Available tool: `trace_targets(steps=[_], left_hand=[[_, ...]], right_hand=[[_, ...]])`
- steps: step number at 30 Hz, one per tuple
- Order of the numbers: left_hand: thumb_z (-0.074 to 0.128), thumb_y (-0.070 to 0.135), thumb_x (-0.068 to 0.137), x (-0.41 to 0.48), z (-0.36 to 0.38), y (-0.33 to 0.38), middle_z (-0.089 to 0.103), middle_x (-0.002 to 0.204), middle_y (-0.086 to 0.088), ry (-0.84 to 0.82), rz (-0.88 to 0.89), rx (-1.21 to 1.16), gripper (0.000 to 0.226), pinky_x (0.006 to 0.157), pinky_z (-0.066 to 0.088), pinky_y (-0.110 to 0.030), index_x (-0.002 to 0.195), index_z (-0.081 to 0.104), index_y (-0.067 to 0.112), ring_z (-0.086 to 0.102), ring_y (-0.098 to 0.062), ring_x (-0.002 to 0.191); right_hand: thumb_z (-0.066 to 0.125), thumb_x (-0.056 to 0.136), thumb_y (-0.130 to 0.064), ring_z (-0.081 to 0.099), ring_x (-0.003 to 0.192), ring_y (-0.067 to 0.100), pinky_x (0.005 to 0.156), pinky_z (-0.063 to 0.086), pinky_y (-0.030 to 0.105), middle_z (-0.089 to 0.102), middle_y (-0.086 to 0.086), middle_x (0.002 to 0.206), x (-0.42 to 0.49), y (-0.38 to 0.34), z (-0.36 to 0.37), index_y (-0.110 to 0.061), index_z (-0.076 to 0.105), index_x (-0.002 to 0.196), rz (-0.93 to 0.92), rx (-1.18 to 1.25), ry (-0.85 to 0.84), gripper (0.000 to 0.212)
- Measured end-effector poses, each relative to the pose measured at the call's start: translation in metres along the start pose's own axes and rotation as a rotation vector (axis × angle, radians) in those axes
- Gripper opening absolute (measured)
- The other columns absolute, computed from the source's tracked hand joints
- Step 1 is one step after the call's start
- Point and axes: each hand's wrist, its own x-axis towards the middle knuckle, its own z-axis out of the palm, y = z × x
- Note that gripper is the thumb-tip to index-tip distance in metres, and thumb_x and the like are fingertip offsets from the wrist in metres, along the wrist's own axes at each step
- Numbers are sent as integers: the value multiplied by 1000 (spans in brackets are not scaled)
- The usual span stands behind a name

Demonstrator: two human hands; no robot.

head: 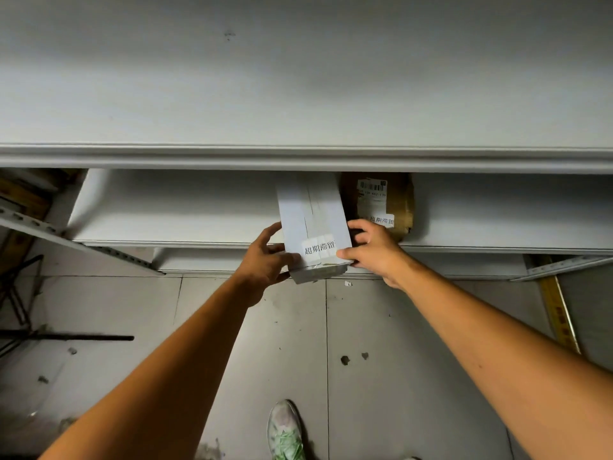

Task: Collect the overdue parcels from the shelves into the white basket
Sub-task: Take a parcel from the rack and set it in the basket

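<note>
Hands: left hand [265,257] and right hand [371,250] clamp white box [311,224] | advice: slide it straight toward 6 o'clock (brown parcel [381,204] at its 3 o'clock), supporting the underside.

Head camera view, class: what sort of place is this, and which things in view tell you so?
Probably a parcel storeroom or pickup depot: white metal shelves, a brown parcel bearing a barcode label, and a white box with a printed sticker, gripped by both hands.
</note>
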Motion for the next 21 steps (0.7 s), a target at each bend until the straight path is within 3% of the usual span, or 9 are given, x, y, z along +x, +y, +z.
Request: trace_targets(steps=[5, 9, 12, 15, 21], left_hand=[[66, -10, 87, -69, 11, 16, 70, 115, -6, -10, -25, -7, 71, 63, 59, -28, 140, 47, 32, 68, -23, 98], [68, -11, 85, -132, 33, 30, 66, 122, -12, -39, -50, 23, 74, 65, 60, -28, 145, 46, 28, 67, -27, 104], [69, -10, 85, -177, 53, 40, 64, 124, -14, -75, -56, 48, 75, 63, 59, -26, 145, 46, 28, 66, -28, 106], [69, -8, 85, -215, 77, 48, 65, 123, -12, -122, -58, 77, 75, 65, 58, -27, 145, 47, 30, 66, -27, 106], [71, -5, 85, -276, 134, 75, 60, 126, -18, -217, -48, 167, 72, 66, 58, -27, 144, 47, 28, 64, -27, 106]], right_hand=[[73, 82, 2, 58, 111, 23, 93, 54, 40, 57, 11, 127, -60, -12, -11, -16, 49, 138, 8, -5, 1, 63], [75, 80, 2, 56, 109, 17, 91, 50, 32, 58, 6, 120, -121, -20, -30, -11, 54, 130, 18, -29, 32, 56], [78, 77, -2, 53, 120, 18, 100, 49, 39, 58, 4, 128, -164, -22, -51, -15, 58, 120, 29, -66, 52, 49], [77, 77, -2, 54, 119, 16, 97, 51, 37, 59, 3, 124, -208, -25, -77, -18, 57, 111, 48, -54, 58, 43], [74, 78, 4, 56, 110, 16, 89, 57, 43, 58, 6, 125, -294, -31, -128, -12, 52, 133, 58, 0, 121, 62]])
